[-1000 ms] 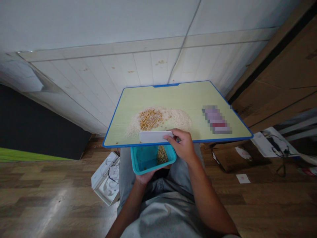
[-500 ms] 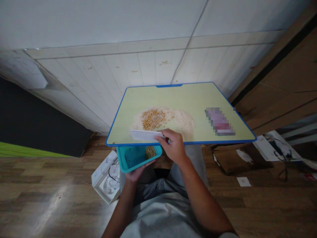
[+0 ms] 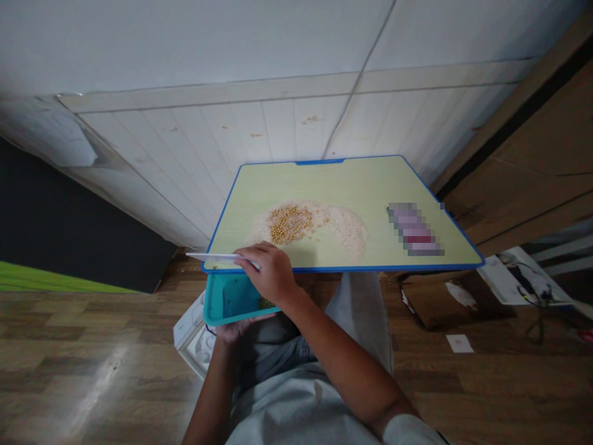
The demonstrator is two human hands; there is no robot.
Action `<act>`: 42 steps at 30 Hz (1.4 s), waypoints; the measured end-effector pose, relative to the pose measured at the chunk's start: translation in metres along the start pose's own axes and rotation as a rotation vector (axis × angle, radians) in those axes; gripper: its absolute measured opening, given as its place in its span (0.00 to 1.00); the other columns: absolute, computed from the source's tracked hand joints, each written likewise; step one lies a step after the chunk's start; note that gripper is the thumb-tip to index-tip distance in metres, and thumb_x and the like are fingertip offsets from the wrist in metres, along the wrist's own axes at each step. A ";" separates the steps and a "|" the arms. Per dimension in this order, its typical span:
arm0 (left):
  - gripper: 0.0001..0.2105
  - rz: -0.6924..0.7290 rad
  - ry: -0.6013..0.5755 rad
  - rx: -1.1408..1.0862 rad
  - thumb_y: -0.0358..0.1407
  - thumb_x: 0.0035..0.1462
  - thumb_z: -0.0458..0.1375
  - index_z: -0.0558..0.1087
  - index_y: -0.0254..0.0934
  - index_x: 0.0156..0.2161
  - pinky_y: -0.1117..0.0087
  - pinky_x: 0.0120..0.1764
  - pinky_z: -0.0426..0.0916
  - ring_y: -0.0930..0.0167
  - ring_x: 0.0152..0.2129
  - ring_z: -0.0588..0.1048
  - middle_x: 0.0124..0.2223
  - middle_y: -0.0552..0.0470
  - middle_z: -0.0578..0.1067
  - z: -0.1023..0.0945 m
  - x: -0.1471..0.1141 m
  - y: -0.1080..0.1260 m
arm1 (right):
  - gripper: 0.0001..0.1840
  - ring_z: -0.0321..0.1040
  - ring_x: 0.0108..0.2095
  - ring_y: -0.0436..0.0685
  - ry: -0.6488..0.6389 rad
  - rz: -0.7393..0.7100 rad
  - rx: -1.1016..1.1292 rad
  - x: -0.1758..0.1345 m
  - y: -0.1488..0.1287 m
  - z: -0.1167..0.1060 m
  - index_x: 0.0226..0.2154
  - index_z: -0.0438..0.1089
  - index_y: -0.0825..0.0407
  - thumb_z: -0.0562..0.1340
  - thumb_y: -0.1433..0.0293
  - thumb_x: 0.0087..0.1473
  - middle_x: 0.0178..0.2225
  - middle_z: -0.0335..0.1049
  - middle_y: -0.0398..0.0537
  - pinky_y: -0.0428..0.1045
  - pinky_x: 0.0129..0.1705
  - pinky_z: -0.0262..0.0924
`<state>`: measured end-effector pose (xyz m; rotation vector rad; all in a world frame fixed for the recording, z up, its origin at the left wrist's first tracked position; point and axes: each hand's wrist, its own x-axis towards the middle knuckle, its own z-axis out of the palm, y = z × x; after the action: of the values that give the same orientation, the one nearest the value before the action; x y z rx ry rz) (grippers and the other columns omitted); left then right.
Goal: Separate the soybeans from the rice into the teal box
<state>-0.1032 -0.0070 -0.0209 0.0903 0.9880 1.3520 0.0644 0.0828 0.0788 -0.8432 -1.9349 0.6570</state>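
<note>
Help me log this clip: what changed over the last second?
The right hand carried the white card leftward along the table's near edge, past its left corner, turning it nearly flat. The left hand shifted the teal tub left underneath. Both grips held; the bean and rice pile stayed put.

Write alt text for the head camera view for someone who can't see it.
A seated person's right hand holds a thin white card at the near left edge of a blue-rimmed tabletop, while the left hand holds a teal tub just below that edge. Yellow beans sit amid white grains on the top.
</note>
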 end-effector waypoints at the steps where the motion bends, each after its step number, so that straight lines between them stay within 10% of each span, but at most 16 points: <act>1: 0.28 -0.012 0.040 -0.009 0.51 0.78 0.41 0.87 0.55 0.51 0.13 0.38 0.73 0.27 0.73 0.61 0.65 0.47 0.83 0.003 -0.003 0.003 | 0.07 0.83 0.47 0.59 -0.016 -0.010 0.000 0.000 0.000 0.001 0.46 0.86 0.45 0.70 0.67 0.71 0.45 0.89 0.49 0.53 0.54 0.73; 9: 0.35 -0.127 -0.018 -0.093 0.59 0.75 0.37 0.87 0.49 0.49 0.23 0.34 0.80 0.37 0.47 0.86 0.60 0.42 0.86 0.018 -0.004 -0.006 | 0.08 0.82 0.42 0.59 0.187 -0.033 0.043 -0.024 0.005 -0.031 0.42 0.86 0.47 0.68 0.68 0.71 0.40 0.88 0.51 0.53 0.50 0.74; 19: 0.42 -0.305 -0.089 -0.107 0.69 0.69 0.37 0.84 0.44 0.58 0.20 0.46 0.79 0.30 0.64 0.76 0.73 0.39 0.76 0.050 -0.007 -0.060 | 0.12 0.70 0.26 0.53 0.738 0.322 -0.071 -0.069 0.020 -0.111 0.34 0.81 0.51 0.68 0.61 0.66 0.29 0.79 0.44 0.47 0.30 0.66; 26: 0.44 -0.367 -0.250 -0.116 0.66 0.72 0.34 0.87 0.43 0.56 0.24 0.49 0.80 0.30 0.70 0.70 0.70 0.42 0.79 0.067 -0.006 -0.086 | 0.12 0.69 0.24 0.53 0.583 0.368 -0.045 -0.084 0.018 -0.130 0.32 0.79 0.50 0.69 0.61 0.64 0.25 0.74 0.41 0.46 0.28 0.63; 33: 0.41 -0.395 -0.383 -0.113 0.63 0.73 0.32 0.87 0.50 0.56 0.30 0.60 0.75 0.46 0.81 0.41 0.70 0.49 0.79 0.069 -0.005 -0.093 | 0.16 0.67 0.23 0.51 0.412 0.264 -0.047 -0.076 0.001 -0.105 0.25 0.73 0.49 0.66 0.62 0.63 0.22 0.71 0.40 0.45 0.27 0.58; 42: 0.48 -0.394 -0.411 -0.120 0.64 0.72 0.27 0.88 0.44 0.56 0.30 0.51 0.81 0.39 0.60 0.81 0.66 0.45 0.81 0.071 -0.006 -0.093 | 0.12 0.66 0.21 0.52 0.603 0.440 -0.184 -0.083 0.020 -0.133 0.29 0.77 0.49 0.66 0.59 0.60 0.21 0.70 0.39 0.46 0.27 0.57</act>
<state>0.0140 -0.0042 -0.0280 0.0735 0.5408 0.9745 0.2183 0.0454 0.0820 -1.4200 -1.2824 0.4056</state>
